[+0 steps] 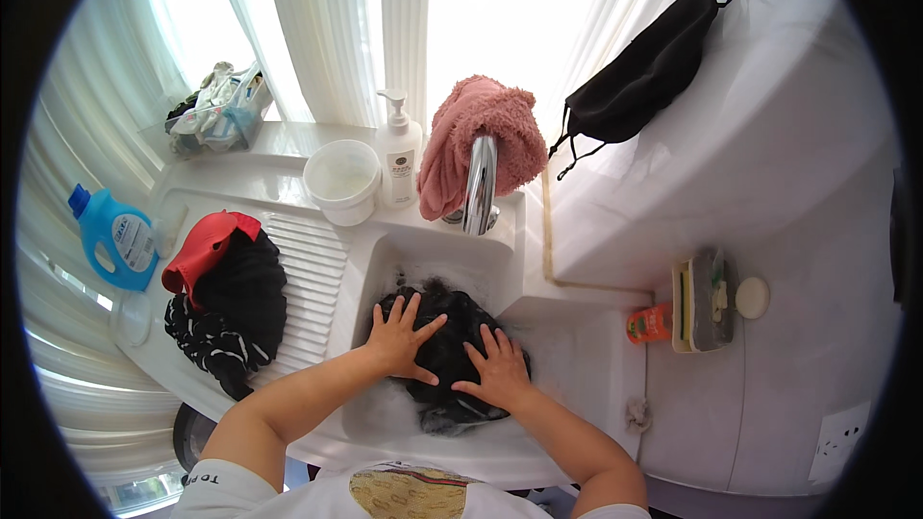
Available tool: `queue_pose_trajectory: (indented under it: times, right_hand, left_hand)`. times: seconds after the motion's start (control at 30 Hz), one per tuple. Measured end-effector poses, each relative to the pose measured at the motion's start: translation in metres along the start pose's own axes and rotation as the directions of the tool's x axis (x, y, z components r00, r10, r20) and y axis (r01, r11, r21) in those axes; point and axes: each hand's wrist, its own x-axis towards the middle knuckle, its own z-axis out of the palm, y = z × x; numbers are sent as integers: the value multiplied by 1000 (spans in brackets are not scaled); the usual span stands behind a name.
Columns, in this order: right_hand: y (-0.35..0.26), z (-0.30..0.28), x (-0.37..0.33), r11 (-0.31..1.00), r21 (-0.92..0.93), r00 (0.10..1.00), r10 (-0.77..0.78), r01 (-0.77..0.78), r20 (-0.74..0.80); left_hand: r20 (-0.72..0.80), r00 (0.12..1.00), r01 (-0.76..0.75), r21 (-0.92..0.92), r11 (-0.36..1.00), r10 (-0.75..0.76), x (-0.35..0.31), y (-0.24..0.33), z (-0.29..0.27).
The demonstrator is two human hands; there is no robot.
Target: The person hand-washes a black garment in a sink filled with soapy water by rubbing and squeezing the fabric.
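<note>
A wet black garment [447, 312] lies bunched in the basin of a white laundry sink [567, 356], with suds and water around it. My left hand [396, 338] rests on its left side, fingers spread. On the right part of the cloth lies my right hand [499, 372], its fingers also apart. Both palms face down and neither hand grips the cloth. Above the basin stands a chrome faucet [479, 187], with a pink fluffy towel [490, 106] draped over it.
Left of the basin, a red cap [202, 252] and black clothes [245, 293] lie on the ribbed washboard [308, 269]. Behind stand a white tub [342, 183] and pump bottle [399, 154]. A blue detergent jug [113, 238] is far left; a black mask [639, 86] hangs right.
</note>
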Motion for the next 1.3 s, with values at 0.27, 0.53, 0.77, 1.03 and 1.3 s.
queue_pose_trajectory:
  times: [0.27,0.53,0.77,1.03,1.3]
  right_hand:
    - [10,64,8,998,13,913,57,-68,404]
    - [28,56,-2,845,257,873,400,-469,279]
    - [43,20,-21,699,345,777,524,-626,347]
    - [50,-85,-40,270,958,901,433,-93,-35]
    - [22,-201,-45,-159,977,930,359,145,-80]
  left_hand:
    - [31,999,-13,189,982,7,43,14,46]
    - [101,994,-48,-21,999,50,53,-7,2]
    - [259,966,40,-177,983,7,10,-25,8]
    - [-47,999,-43,-851,524,6,-74,10,-87]
    - [-254,967,-245,-926,-288,-7,-138,56,-164]
